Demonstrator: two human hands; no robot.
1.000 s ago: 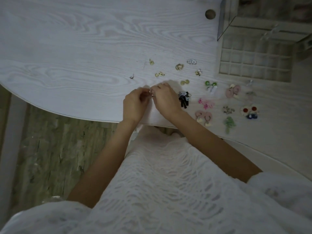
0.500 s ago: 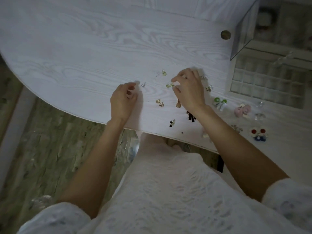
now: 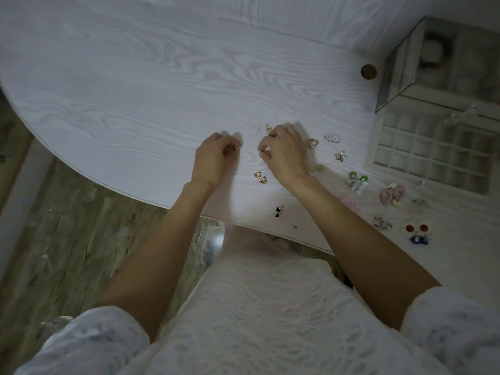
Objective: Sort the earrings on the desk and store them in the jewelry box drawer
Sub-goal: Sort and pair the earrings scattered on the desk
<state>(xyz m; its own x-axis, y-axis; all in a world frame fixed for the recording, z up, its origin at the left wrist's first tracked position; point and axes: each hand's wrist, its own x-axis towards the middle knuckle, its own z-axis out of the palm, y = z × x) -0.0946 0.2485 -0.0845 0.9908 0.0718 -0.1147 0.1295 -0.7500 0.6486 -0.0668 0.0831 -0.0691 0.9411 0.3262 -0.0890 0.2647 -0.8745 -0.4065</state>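
**Two small earrings pinched, drawer waiting off to the right**

Each hand seems to hold a tiny earring at its fingertips, though in this dim light the pieces are little more than glints. The left hand [image 3: 213, 155] has its fingers curled in, pinching something small at the desk surface. The right hand [image 3: 286, 154] pinches another just beside it, thumb and forefinger closed on a speck of metal. The two hands sit near each other with a narrow gap of bare desk [image 3: 135, 104] between them.

What the next move turns on is direction: the open jewelry box drawer [image 3: 433, 155], a grid of small square compartments, lies to the right of both hands and slightly farther from the person. The right hand is clearly the nearer one, so it would have the shorter reach; the left would have to cross over the scattered pieces.

Between hands and drawer lie the rest of the earrings: a gold triangular pair [image 3: 260, 177] just below the right hand, a clear pair [image 3: 332, 137], a green-and-white pair [image 3: 357, 180], a pink pair [image 3: 392, 194] and a red-and-blue pair [image 3: 416, 232] nearer the desk's edge. Most already lie in twos.

Behind the drawer stands the glass-sided box [image 3: 400, 69], with a round brass fitting [image 3: 368, 71] set in the desk beside it. No brand, label or writing can be read anywhere.
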